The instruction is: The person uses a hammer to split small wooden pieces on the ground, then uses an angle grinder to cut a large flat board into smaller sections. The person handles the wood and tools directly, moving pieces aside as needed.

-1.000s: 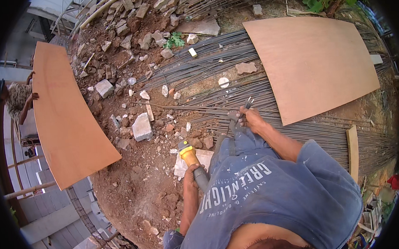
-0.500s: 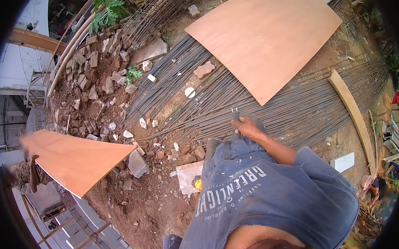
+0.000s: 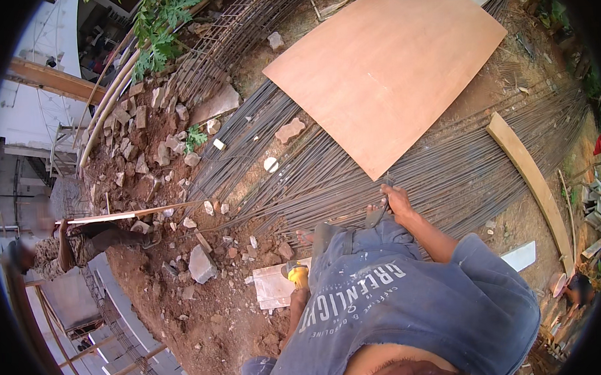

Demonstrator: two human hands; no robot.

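In the head view my left hand (image 3: 298,299) grips a yellow and dark handheld power tool (image 3: 297,275), held low beside my blue shirt over a pale broken board (image 3: 268,289). My right hand (image 3: 396,201) holds a dark electrical plug (image 3: 385,182) with its cord, out in front of my body. Beyond it lies a large plywood sheet (image 3: 383,76) on long bundles of rebar (image 3: 448,194). At the left, a co-worker (image 3: 62,251) holds another plywood sheet (image 3: 124,214), seen nearly edge-on.
Broken bricks and stones (image 3: 137,141) cover the soil, with a pale block (image 3: 202,264) nearer me. A curved-looking timber plank (image 3: 531,191) and white board (image 3: 518,256) lie at the right. A second person (image 3: 576,289) is at the right rim. Scaffolding (image 3: 64,147) stands at upper left.
The co-worker's plywood has swung from face-on to nearly edge-on. My right hand has shifted right with the plug. The view has turned, moving the lying sheet up and left in the picture.
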